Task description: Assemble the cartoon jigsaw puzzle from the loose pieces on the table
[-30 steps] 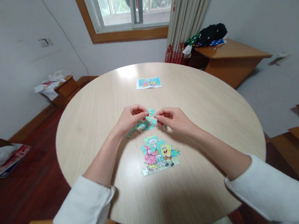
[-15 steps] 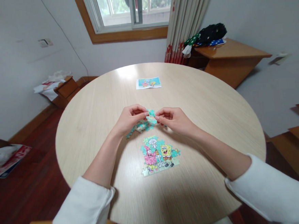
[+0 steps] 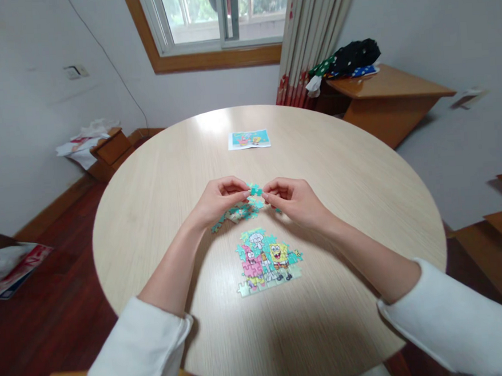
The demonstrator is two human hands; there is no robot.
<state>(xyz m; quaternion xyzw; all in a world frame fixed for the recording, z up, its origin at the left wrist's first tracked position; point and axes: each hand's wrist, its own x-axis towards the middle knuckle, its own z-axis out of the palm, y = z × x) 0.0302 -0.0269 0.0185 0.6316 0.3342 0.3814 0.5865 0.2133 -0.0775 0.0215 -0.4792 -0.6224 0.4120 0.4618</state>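
My left hand point(image 3: 222, 198) and my right hand point(image 3: 291, 196) meet over the table, thumbs and fingers pinched on a small teal puzzle piece point(image 3: 256, 190) between them. Whether it is one piece or two joined I cannot tell. Beneath and partly behind my left hand lies a pile of loose teal puzzle pieces point(image 3: 244, 211). A few more show under my right fingertips. Nearer to me, flat on the table, is a partly joined puzzle point(image 3: 267, 261) with a pink starfish, a squid figure and a yellow sponge figure; its outline is uneven.
The round wooden table point(image 3: 147, 178) carries a printed picture sheet point(image 3: 250, 139) beyond my hands. A side cabinet point(image 3: 390, 84) with a heap of dark cloth point(image 3: 356, 57) stands back right. A window point(image 3: 221, 12) and curtain point(image 3: 312, 29) are behind the table.
My right hand has risen slightly. The teal piece between my fingertips has turned a little and now shows apart from the pile. The joined puzzle has stayed put.
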